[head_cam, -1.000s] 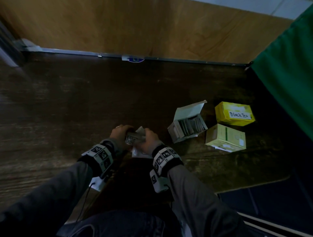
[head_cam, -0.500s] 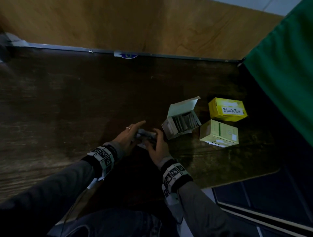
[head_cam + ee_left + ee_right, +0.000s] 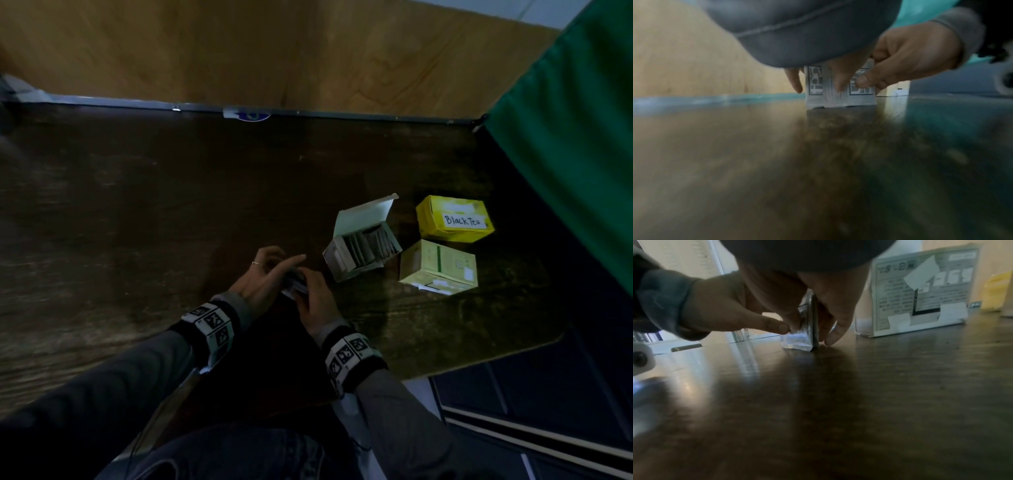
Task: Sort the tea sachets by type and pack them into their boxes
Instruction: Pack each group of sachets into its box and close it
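A small stack of grey tea sachets (image 3: 295, 285) stands on edge on the dark table (image 3: 171, 222); both hands hold it upright. My left hand (image 3: 286, 272) pinches it from the left, thumb on one face (image 3: 781, 328). My right hand (image 3: 310, 286) grips it from the right, thumb on the printed front (image 3: 863, 81). The sachets (image 3: 838, 95) touch the tabletop. An open white box (image 3: 363, 246) with several sachets filed inside lies just right of the hands. Beyond it sit a yellow box (image 3: 455, 219) labelled Black Tea and a pale green box (image 3: 438, 267), both closed.
A wooden wall (image 3: 274, 51) backs the table's far edge. A green cloth (image 3: 575, 137) hangs at the right. The table's near right edge (image 3: 479, 363) drops to a dark floor. In the right wrist view the white box (image 3: 920, 292) stands close behind the sachets.
Both hands have carried the sachet stack right, toward the open white box, and set it on edge on the table. The left index finger has straightened out.
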The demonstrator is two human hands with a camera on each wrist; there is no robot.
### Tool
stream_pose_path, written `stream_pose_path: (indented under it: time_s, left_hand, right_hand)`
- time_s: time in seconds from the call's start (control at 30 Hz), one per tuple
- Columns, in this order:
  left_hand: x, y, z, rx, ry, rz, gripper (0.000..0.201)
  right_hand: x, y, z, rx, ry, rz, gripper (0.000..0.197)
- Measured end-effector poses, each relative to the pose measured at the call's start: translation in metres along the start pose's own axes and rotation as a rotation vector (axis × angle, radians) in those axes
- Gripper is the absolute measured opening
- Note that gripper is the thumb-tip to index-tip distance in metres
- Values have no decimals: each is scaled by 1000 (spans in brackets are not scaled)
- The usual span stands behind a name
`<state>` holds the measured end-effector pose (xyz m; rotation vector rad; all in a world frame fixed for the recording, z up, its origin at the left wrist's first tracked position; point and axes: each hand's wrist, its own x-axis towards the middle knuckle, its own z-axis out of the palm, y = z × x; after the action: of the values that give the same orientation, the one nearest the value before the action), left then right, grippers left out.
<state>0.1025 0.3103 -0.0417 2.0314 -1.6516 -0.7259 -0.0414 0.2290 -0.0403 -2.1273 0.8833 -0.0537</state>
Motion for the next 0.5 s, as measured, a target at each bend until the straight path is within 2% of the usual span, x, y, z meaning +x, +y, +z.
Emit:
stream_pose_path:
  time_s: [0.07,0.13,0.27,0.33,0.4,0.5]
  left_hand:
    - [1,3,-1,105,15,70,77]
    - [0,4,0,100,96,124,70]
    - [-8,-5,-3,-50,204,34,56]
    - [-6,-3,-7,-111,132,-73,59]
    - [-2,4,-7,-161,-58,-205,76]
    - [-1,15,3,-158,-148,-224,98]
  right_hand:
    - [0,1,-2,12,-11,-2,43]
    - [-1,4,-3,25,4,-21,43]
    - [-4,6,0,22,31,-47,43]
    - [-4,4,0,44,18,-35,45]
    - [-3,0,0,57,-25,22,50]
    - [0,-5,1,102,-105,136,59]
